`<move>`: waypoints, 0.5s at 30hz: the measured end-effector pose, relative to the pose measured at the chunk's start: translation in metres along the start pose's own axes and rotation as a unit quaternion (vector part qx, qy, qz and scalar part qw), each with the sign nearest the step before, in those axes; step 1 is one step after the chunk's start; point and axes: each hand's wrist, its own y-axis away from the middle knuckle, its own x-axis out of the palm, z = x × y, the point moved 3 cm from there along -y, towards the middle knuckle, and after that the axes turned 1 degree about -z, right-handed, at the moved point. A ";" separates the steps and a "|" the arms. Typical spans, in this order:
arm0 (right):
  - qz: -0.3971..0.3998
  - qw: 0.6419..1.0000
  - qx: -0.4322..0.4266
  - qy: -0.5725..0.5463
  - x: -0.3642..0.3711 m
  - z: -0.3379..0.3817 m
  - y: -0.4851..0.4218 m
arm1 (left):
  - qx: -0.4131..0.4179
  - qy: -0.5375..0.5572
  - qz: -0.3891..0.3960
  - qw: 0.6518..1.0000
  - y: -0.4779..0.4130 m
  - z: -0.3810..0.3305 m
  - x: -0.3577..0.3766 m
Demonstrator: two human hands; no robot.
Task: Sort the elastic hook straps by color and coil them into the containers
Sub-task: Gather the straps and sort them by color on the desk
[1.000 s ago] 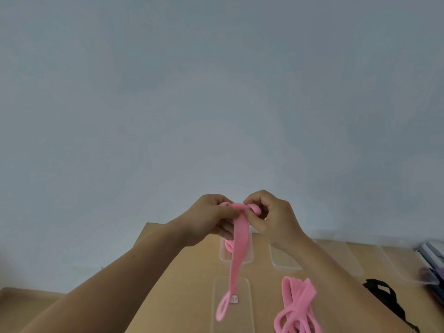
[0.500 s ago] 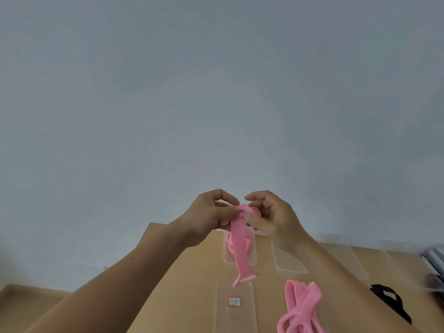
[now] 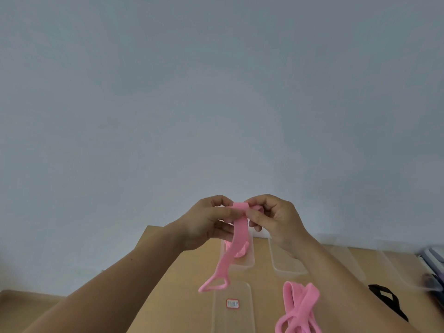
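Note:
My left hand and my right hand are raised above the table and both pinch the top of a pink elastic strap. Its free end hangs down to a pink triangular hook loop. Behind it stands a clear container with pink strap coiled inside. More pink straps lie in a loose pile on the wooden table under my right forearm. A black strap lies at the right.
A second clear container stands right of the first. A clear lid with a red-edged label lies in front. More clear lids or containers lie at the far right beside stacked items. A plain wall fills the upper view.
The hanging end of the pink strap rose from low over the lid, then dropped a little and swung left. Both hands stay at its top, their fingers shifting along it.

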 end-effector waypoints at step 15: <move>0.012 1.000 0.007 -0.015 0.002 -0.007 -0.002 | 0.031 0.029 -0.028 0.999 -0.005 -0.003 0.002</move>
